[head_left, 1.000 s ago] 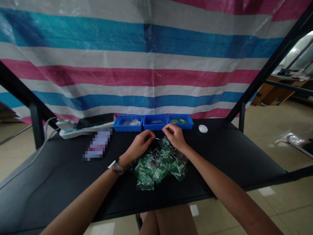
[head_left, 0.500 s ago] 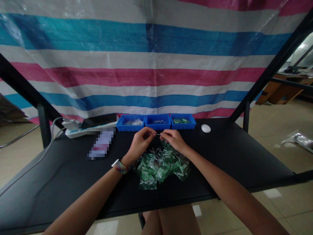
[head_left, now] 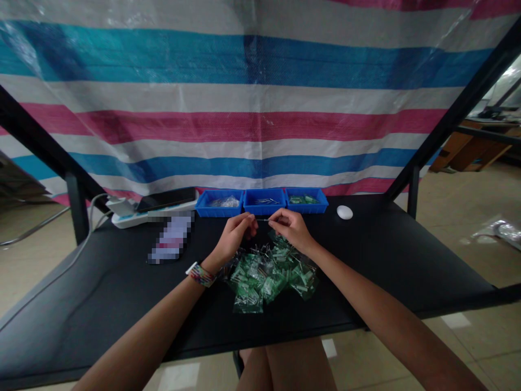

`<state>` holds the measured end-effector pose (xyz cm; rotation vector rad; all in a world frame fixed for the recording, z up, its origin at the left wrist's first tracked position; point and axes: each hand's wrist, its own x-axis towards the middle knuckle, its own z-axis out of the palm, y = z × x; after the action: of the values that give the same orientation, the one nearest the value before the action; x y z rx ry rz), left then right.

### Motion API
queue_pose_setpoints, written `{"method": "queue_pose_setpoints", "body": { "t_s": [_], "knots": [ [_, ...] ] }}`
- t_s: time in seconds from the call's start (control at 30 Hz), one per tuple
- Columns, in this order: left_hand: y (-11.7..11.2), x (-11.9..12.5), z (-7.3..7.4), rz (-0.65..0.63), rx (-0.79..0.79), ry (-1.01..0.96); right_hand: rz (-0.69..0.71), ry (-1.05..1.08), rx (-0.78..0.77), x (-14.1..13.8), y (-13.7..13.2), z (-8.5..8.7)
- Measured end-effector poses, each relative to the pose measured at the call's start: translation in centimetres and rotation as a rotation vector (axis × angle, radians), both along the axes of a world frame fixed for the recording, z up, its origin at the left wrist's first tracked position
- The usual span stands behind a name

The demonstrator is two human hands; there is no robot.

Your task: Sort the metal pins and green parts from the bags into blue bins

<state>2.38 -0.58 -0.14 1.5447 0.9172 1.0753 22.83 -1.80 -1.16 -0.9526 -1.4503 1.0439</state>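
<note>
Between my hands, above the black table, a thin metal pin (head_left: 263, 219) lies nearly level. My right hand (head_left: 291, 227) pinches its right end between thumb and fingertips. The fingers of my left hand (head_left: 236, 233) are curled closed at the pin's left end, and their tips are partly hidden. Under and in front of my hands lies a heap of small clear-green bags (head_left: 271, 277) with thin metal pins and green pieces in them. Behind my hands stand a blue bin with clear bags (head_left: 199, 209), a blue bin with metal pins (head_left: 264, 209) and a blue bin with green pieces (head_left: 307, 208).
A white power strip (head_left: 126, 220) with a plug and cable sits at the back left, a dark phone (head_left: 166, 200) resting on it. Nearer lies a blurred-out phone (head_left: 171, 239). A white rounded object (head_left: 344, 212) is right of the bins. Striped sheeting (head_left: 260, 125) hangs behind.
My hands have drawn slightly apart, so more of the pin shows between them. The fingers of my left hand have curled in more. The whole view has shifted a little.
</note>
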Motion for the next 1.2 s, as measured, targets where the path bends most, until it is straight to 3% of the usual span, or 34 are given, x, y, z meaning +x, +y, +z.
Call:
{"method": "queue_pose_setpoints", "body": {
  "t_s": [0.17, 0.53, 0.8, 1.03, 1.2],
  "knots": [
    [0.0, 0.1, 0.0, 0.005, 0.011, 0.025, -0.006, -0.031, 0.011, 0.0, 0.0, -0.2],
    [-0.4, 0.2, 0.3, -0.004, 0.064, -0.004, 0.039, 0.169, -0.136, 0.3, 0.3, 0.2],
    [-0.4, 0.4, 0.3, 0.001, 0.08, 0.026, 0.097, 0.192, -0.166, 0.2, 0.2, -0.1],
    [-0.3, 0.3, 0.1, -0.016, 0.061, 0.082, -0.029, 0.208, -0.102, 0.8, 1.0, 0.5],
    [-0.5, 0.3, -0.1, -0.094, 0.23, 0.255, -0.165, 0.222, -0.045, 1.5, 2.4, 0.7]
  ]
}}
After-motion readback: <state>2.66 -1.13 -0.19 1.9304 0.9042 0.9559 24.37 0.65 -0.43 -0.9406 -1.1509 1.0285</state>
